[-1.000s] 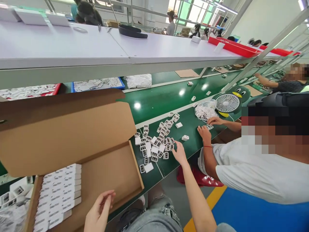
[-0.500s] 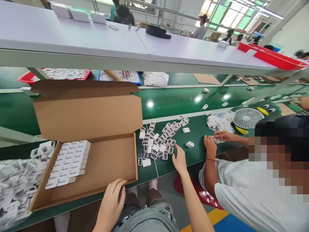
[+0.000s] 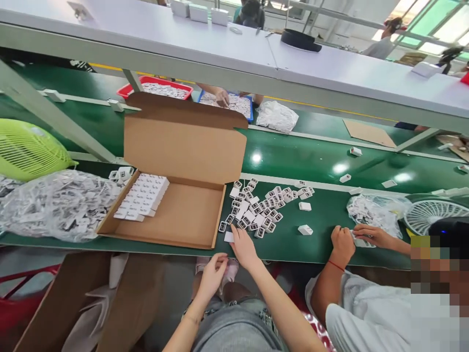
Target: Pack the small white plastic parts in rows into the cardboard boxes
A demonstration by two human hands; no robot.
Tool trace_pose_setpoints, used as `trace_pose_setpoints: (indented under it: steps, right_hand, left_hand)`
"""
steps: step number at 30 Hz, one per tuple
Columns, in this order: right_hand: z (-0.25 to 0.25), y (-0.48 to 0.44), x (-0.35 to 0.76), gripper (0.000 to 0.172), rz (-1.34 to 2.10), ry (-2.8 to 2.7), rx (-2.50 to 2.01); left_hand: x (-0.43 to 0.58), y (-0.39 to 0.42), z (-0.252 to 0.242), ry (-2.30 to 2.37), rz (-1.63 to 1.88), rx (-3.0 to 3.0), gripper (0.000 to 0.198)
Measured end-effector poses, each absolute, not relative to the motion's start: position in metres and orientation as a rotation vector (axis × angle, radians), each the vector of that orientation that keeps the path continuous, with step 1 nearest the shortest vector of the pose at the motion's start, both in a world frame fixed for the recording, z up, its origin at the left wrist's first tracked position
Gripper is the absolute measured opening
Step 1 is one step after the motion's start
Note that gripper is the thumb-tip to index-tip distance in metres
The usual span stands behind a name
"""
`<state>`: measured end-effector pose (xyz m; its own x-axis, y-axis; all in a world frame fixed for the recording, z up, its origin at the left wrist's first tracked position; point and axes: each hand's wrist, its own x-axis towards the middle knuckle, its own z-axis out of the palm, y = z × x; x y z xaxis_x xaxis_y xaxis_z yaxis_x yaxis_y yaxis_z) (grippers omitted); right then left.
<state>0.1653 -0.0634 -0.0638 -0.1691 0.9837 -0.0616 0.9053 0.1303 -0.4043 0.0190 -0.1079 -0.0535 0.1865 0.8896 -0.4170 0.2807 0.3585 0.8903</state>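
My right hand (image 3: 245, 248) has its fingers and thumb on a small white box (image 3: 228, 237) at the near left edge of the pile. Just below, by the table's front edge, my left hand (image 3: 212, 276) is loosely curled, thumb apart from the fingers, with nothing visible in it. Many small white boxes (image 3: 252, 215) lie loose and jumbled on the green table, some showing dark-marked ends. Left of them stands an open cardboard box (image 3: 183, 205), its lid raised. Stacked rows of printed white boxes (image 3: 141, 195) fill its left part.
A plastic bag of white pieces (image 3: 66, 205) and a green fan (image 3: 31, 149) are at left. To the right, a co-worker's hands (image 3: 353, 239) handle something beside another bag (image 3: 373, 208) and a white fan (image 3: 427, 215). A shelf (image 3: 227, 54) crosses above the green bench.
The view has swung left. My right hand has moved from the pile's right side to the white box at its near left. My left hand has moved from the cardboard box's front edge toward my right hand.
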Motion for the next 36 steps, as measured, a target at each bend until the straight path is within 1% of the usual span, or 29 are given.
trace_pose_setpoints:
  steps: [2,5,10,14,17,19,22,25,27,29,31,33,36]
  right_hand:
    - [-0.067,-0.078,0.172,0.047,0.563,-2.135,-1.842]
    - [-0.074,-0.099,0.178,0.038,0.722,-1.995,-1.736]
    - [-0.074,-0.116,0.182,0.037,1.024,-1.688,-1.557]
    - [-0.068,-0.117,0.181,0.040,1.052,-1.592,-1.564]
    - [-0.068,-0.112,0.175,0.043,1.061,-1.614,-1.555]
    - [-0.069,-0.108,0.171,0.047,1.037,-1.658,-1.569]
    - [-0.066,-0.098,0.173,0.050,0.964,-1.763,-1.585]
    - [-0.052,-0.076,0.190,0.041,0.760,-1.798,-1.647]
    - [-0.042,-0.055,0.206,0.036,0.541,-1.819,-1.791]
    - [-0.034,-0.031,0.220,0.035,0.383,-1.983,-1.938]
    - [-0.030,-0.012,0.229,0.038,0.347,-2.190,-1.993]
    - [-0.029,0.000,0.234,0.046,0.368,-2.362,-1.946]
    - [-0.031,0.009,0.237,0.051,0.330,-2.594,-1.825]
  left_hand:
    - [0.025,-0.108,-0.077,1.368,0.694,0.911,0.037]
    - [0.031,-0.109,-0.095,1.368,0.775,0.827,0.044]
    - [0.037,-0.111,-0.081,1.270,0.749,0.928,0.048]
    - [0.044,-0.108,-0.068,1.249,0.757,0.925,0.045]
    - [0.044,-0.105,-0.062,1.297,0.796,1.115,0.040]
    - [0.042,-0.103,-0.061,1.397,0.760,1.361,0.037]
    - [0.040,-0.096,-0.063,1.552,0.604,1.702,0.034]
    - [0.041,-0.087,-0.070,1.570,0.507,1.867,0.033]
    - [0.046,-0.081,-0.072,1.552,0.499,1.921,0.033]
    - [0.050,-0.075,-0.069,1.542,0.496,1.990,0.035]
    - [0.053,-0.067,-0.061,1.525,0.503,2.103,0.038]
    - [0.054,-0.054,-0.048,1.456,0.510,2.269,0.039]
    - [0.057,-0.019,-0.030,1.222,0.421,2.566,0.042]
